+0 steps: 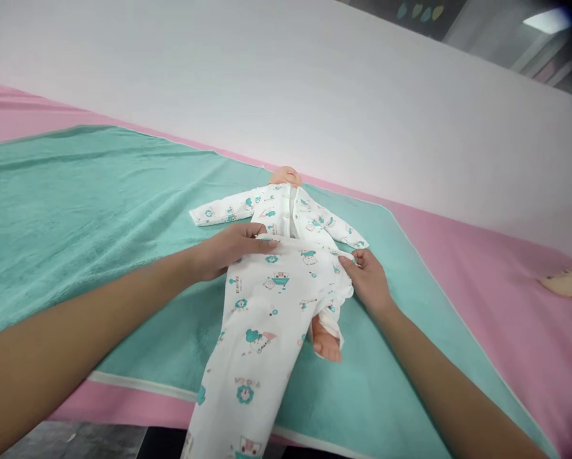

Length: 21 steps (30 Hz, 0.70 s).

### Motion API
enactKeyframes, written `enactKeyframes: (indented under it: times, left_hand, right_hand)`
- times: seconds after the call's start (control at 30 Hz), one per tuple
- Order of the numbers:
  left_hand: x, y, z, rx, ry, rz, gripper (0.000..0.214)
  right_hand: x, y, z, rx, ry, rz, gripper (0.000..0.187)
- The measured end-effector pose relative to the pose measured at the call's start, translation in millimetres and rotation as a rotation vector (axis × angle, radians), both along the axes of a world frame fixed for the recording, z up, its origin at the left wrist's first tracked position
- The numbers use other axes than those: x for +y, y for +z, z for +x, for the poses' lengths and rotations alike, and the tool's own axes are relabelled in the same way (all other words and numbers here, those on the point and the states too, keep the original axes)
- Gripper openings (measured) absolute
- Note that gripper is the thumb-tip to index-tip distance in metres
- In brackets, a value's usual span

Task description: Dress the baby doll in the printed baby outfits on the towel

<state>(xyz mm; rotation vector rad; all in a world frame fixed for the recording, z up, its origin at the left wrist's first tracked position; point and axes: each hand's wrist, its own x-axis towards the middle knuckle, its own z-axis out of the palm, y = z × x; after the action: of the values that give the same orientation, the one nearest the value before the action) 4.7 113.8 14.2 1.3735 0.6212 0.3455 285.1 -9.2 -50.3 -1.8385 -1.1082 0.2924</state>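
A baby doll (286, 174) lies on its back on a teal blanket, head away from me, in a white printed top (271, 207) with both sleeves spread. Over its lower body are matching white baby pants (271, 306). My left hand (235, 248) pinches the waistband at its left end, thumb on top. At the right end of the same waistband, my right hand (368, 277) has its fingers closed on the cloth. One bare doll foot (327, 341) shows at a bunched leg opening on the right. The other pant leg hangs long toward me past the blanket's near edge.
The teal blanket (99, 197) covers much of a pink-covered table (496, 287). A white wall (286, 83) stands behind it. At the right edge, part of a pale object (565, 282) rests on the pink cover. Floor shows at lower left.
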Motion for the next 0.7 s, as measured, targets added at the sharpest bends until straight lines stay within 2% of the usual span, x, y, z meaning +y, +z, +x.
enactKeyframes:
  times: [0.07, 0.13, 0.2, 0.33, 0.4, 0.47, 0.57, 0.63, 0.7]
  left_hand:
    - [1.6, 1.2, -1.7, 0.071, -0.116, -0.007, 0.032]
    - [2.8, 1.2, -2.9, 0.104, -0.214, 0.006, 0.034]
    - [3.4, -0.2, -3.5, 0.087, -0.276, 0.084, 0.034]
    - [1.1, -4.6, -2.7, 0.019, -0.363, 0.239, 0.032]
    - [-2.0, -7.7, -1.1, -0.045, -0.332, 0.205, 0.030]
    - [-5.8, -11.1, 1.1, -0.120, -0.229, 0.120, 0.028]
    - [-11.4, -15.2, 4.7, -0.206, -0.067, -0.027, 0.024]
    - [-13.4, -16.4, 6.2, -0.251, -0.001, -0.088, 0.021]
    - [-12.8, -16.5, 6.4, -0.279, 0.036, -0.100, 0.020]
  right_hand:
    - [1.3, -1.0, 2.7, -0.002, 0.039, -0.012, 0.036]
    - [-1.2, -0.6, 0.4, 0.041, 0.160, -0.063, 0.034]
    - [-7.3, 2.8, -6.4, 0.087, 0.307, -0.120, 0.031]
    - [-20.3, 24.8, -24.9, 0.108, 0.503, -0.099, 0.024]
    - [-21.3, 44.6, -33.7, 0.098, 0.582, -0.054, 0.023]
    - [-16.3, 66.5, -43.5, 0.076, 0.654, -0.055, 0.025]
    - [0.3, 90.5, -63.6, -0.014, 0.739, -0.192, 0.027]
    - [12.7, 93.7, -79.2, -0.103, 0.780, -0.285, 0.034]
    - [22.8, 86.1, -92.2, -0.118, 0.793, -0.318, 0.033]
